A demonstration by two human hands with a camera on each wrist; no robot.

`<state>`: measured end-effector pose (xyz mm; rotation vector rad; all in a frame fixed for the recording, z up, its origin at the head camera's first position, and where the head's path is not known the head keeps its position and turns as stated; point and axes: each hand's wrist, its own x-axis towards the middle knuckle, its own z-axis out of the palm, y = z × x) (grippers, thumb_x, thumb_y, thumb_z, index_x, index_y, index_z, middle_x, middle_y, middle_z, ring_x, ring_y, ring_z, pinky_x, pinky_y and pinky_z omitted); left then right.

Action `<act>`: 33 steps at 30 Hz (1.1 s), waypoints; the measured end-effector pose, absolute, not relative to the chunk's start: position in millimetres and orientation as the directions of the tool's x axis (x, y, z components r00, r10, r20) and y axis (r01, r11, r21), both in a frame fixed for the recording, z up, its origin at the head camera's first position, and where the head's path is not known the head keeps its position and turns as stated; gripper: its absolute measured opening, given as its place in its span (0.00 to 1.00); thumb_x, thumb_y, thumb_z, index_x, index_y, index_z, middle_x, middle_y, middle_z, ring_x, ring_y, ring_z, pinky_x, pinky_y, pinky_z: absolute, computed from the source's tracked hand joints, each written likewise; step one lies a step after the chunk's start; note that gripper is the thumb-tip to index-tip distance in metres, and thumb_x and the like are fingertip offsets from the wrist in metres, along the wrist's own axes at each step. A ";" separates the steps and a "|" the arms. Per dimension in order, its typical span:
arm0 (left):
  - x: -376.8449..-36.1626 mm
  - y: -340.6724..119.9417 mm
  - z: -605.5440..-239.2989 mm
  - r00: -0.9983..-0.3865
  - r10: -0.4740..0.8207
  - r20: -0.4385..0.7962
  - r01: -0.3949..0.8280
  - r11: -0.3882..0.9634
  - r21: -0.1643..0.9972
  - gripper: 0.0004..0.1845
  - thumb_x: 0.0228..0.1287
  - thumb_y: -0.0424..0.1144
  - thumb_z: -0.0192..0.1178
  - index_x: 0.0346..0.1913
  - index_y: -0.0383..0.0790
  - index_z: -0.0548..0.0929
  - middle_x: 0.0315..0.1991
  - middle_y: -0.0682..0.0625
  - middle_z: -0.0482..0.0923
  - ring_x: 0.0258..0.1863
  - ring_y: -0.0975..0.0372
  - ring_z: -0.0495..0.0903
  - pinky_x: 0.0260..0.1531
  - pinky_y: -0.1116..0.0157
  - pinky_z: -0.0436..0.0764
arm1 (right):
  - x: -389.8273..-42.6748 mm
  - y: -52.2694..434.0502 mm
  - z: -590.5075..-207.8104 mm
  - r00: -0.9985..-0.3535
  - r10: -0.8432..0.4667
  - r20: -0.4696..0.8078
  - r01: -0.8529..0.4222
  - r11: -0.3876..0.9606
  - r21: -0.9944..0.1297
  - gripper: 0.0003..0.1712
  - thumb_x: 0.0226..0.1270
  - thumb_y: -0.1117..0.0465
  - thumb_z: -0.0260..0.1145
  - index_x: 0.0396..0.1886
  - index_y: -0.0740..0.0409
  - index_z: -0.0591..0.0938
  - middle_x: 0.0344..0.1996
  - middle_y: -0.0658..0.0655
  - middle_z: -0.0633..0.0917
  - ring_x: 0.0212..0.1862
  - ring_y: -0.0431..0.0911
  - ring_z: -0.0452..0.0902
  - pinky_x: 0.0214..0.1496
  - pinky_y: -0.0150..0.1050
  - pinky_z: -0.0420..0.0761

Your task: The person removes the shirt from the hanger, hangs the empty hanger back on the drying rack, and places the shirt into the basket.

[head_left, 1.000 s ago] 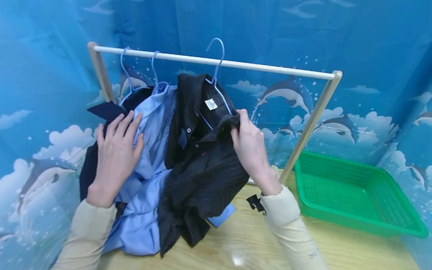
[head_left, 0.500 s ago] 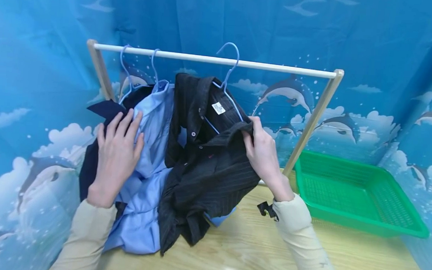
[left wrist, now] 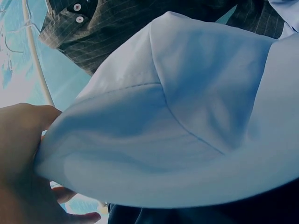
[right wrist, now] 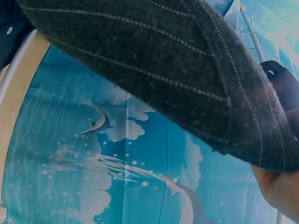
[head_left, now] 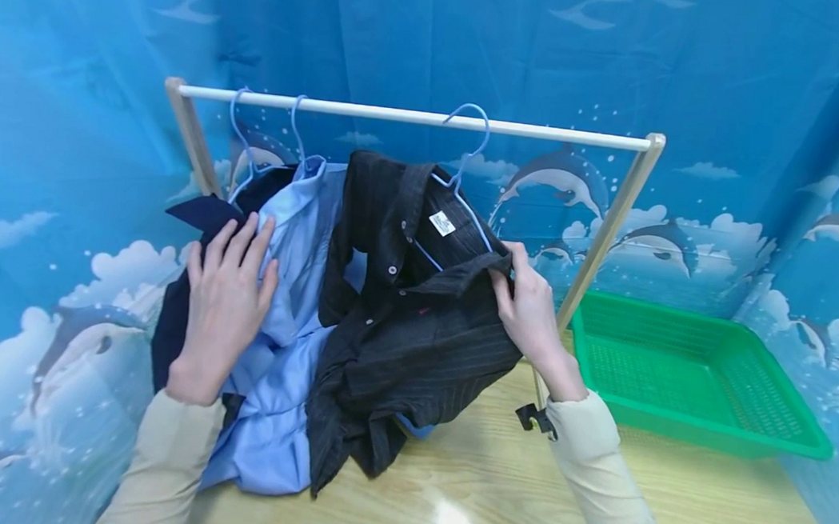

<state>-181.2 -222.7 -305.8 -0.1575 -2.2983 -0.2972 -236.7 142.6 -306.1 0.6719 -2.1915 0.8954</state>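
Note:
A black pinstriped shirt (head_left: 414,358) with a white collar label hangs on a light blue hanger (head_left: 457,180), whose hook overlaps the white rod (head_left: 557,132) in the head view. My right hand (head_left: 532,305) pinches this shirt at its right shoulder, thumb in front. The right wrist view shows the striped cloth (right wrist: 154,60) stretching away from that hand. My left hand (head_left: 225,306) rests with extended, spread fingers on a light blue shirt (head_left: 294,246) and a navy garment (head_left: 174,319) beside it. Light blue cloth (left wrist: 163,140) fills most of the left wrist view.
The rod belongs to a small rack with wooden side posts (head_left: 612,226). Two more blue hangers (head_left: 299,130) hook over its left part. A green plastic basket (head_left: 701,375) stands at the right on the wood-grain table (head_left: 521,485). A dolphin-print curtain (head_left: 433,38) surrounds everything.
My right hand has moved right and down, drawing the black shirt and its hanger along. The hook has dropped from above the rod to across it. My left hand stays in place.

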 end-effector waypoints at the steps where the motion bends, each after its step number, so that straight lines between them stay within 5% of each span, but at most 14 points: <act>1: -181.3 -222.8 -306.0 -0.674 0.021 0.738 0.209 0.964 0.163 0.28 0.76 0.38 0.56 0.76 0.42 0.67 0.74 0.38 0.65 0.74 0.42 0.60 0.70 0.32 0.50 | -237.1 143.7 -307.7 -0.641 -0.202 0.741 -0.664 0.630 -0.403 0.13 0.80 0.65 0.56 0.59 0.61 0.73 0.44 0.69 0.85 0.37 0.63 0.83 0.34 0.56 0.78; 15: -181.3 -223.8 -307.4 -0.670 0.030 0.742 0.214 0.965 0.154 0.29 0.76 0.38 0.55 0.77 0.42 0.66 0.74 0.39 0.65 0.74 0.42 0.60 0.70 0.32 0.52 | -237.3 159.8 -323.0 -0.626 -0.192 0.756 -0.669 0.630 -0.394 0.15 0.78 0.65 0.59 0.60 0.61 0.74 0.51 0.70 0.84 0.43 0.66 0.84 0.42 0.60 0.81; 33: -182.4 -225.1 -309.2 -0.659 0.034 0.752 0.215 0.966 0.144 0.29 0.76 0.37 0.56 0.77 0.43 0.66 0.74 0.39 0.65 0.74 0.42 0.60 0.69 0.32 0.52 | -236.7 180.4 -342.6 -0.663 -0.163 0.731 -0.614 0.677 -0.407 0.14 0.77 0.66 0.59 0.58 0.61 0.74 0.44 0.71 0.85 0.38 0.66 0.83 0.34 0.60 0.77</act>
